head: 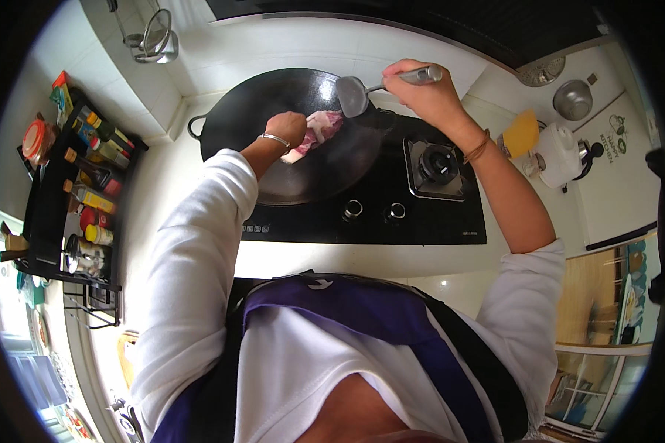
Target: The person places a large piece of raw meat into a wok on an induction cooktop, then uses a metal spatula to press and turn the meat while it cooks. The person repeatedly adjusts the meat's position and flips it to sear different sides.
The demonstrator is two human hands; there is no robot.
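Observation:
A large dark wok (316, 180) stands on the left part of the black gas cooktop (449, 221). My left hand (287, 128) is closed at the near end of a slab of raw meat (324, 126), which it holds over the wok; its fingertips are hidden from the camera. Around the handle of a metal spatula (353, 96) my right hand (425, 91) is closed. The spatula's blade is just beyond the far right end of the meat, near the wok's right rim. Whether the meat touches the wok cannot be told.
A second burner (440, 165) and two control knobs lie right of the wok. To the left is a black rack (47, 243) with several bottles and jars. A white appliance (558, 154) and a yellow cloth-like item (521, 133) are on the right. Ladles and strainers (154, 41) hang at the upper left.

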